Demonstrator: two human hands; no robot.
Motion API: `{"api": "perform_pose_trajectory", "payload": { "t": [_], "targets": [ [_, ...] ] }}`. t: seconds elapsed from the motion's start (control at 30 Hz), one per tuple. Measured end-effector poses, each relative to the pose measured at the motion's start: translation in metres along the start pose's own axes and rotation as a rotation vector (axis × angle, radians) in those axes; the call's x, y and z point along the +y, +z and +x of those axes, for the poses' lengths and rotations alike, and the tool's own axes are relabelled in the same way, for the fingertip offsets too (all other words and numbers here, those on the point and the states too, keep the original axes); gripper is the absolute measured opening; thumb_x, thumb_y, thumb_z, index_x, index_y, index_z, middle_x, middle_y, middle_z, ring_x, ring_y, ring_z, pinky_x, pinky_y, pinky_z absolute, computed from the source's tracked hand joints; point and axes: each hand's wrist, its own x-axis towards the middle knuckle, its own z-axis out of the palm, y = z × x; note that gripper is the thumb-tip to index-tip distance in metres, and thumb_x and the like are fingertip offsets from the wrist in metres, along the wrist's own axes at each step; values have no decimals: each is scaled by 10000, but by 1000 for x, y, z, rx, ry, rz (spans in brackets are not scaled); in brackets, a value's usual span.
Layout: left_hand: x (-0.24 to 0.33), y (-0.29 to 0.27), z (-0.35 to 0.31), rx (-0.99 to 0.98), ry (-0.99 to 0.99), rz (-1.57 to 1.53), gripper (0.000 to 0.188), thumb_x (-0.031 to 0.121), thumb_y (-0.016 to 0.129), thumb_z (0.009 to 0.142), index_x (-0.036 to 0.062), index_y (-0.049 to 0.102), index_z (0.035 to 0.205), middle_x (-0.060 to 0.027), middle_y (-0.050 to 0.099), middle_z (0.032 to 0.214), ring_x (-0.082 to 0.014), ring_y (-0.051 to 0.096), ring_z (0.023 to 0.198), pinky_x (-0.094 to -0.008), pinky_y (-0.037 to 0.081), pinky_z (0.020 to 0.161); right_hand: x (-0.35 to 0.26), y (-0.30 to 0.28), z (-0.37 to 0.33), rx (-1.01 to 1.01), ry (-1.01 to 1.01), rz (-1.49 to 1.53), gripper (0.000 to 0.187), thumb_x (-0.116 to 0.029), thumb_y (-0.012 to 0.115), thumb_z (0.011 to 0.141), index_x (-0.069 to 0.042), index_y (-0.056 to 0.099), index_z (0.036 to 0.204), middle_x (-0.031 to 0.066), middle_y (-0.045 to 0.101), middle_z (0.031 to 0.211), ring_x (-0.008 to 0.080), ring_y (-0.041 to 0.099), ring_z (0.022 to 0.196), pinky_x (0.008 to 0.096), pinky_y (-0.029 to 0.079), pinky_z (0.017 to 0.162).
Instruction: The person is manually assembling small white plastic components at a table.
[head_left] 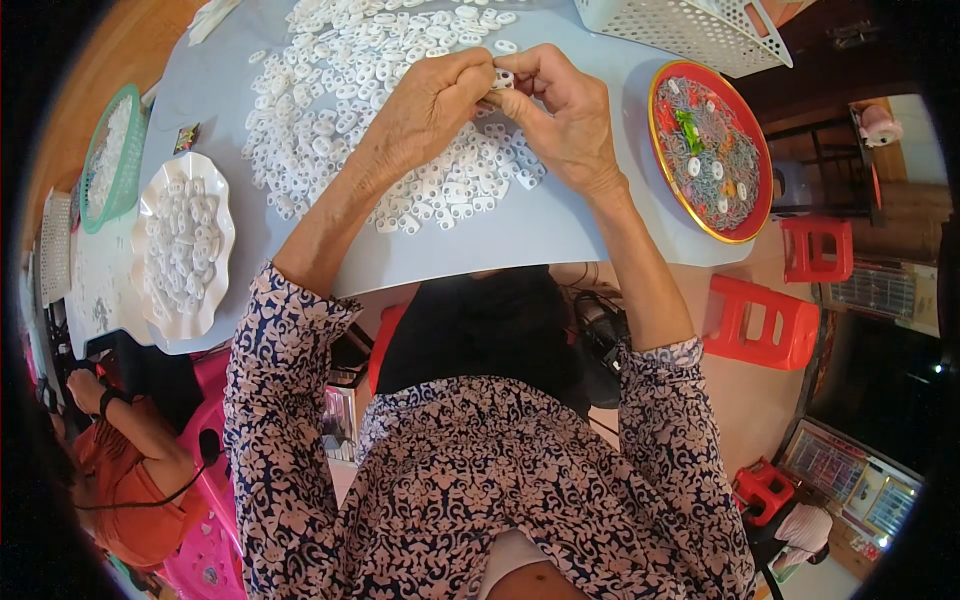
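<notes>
My two hands meet above a spread of small white oval plastic pieces with paired holes (320,135). Between the thumb and index finger of my right hand (570,125) is one such white piece (504,78). My left hand (430,105) is closed, its fingers curled and its fingertips up against that piece. Whatever the left fingers pinch is hidden by the hand itself. To the right of my hands stands a red bowl with a gold rim (762,175), holding many thin grey bits, a few white pieces and a green wrapper (688,130).
A scalloped white dish (226,215) heaped with white pieces sits at the left, beside a green basket (128,170). A white perforated basket (690,35) stands at the far right. Red stools (765,322) are on the floor. Another person in orange (140,470) sits at the lower left.
</notes>
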Motion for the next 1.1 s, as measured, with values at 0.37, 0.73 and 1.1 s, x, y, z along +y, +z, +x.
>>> {"api": "perform_pose_trajectory", "payload": {
  "t": [0.37,0.73,1.1],
  "targets": [
    [8,-4,-2,-96,-72,16,291,219,388,931,-4,508,787,-26,485,694,-98,457,660,-250,413,624,-8,-6,0,-22,-19,15,179,-71,730,754,11,600,846,83,664,741,115,637,650,239,519,593],
    [8,7,-3,-39,-105,-89,286,212,386,904,-3,499,753,-31,472,648,-109,434,616,-268,394,585,-4,-8,-1,-48,-53,-53,172,-68,704,795,15,613,915,40,645,766,67,586,685,202,495,613],
    [0,-4,0,-46,18,-30,290,228,392,916,29,493,732,-25,456,605,-116,444,591,-278,384,553,-3,-10,3,-63,193,285,132,-76,591,883,20,655,948,36,646,741,72,578,663,198,476,612]
  ]
}}
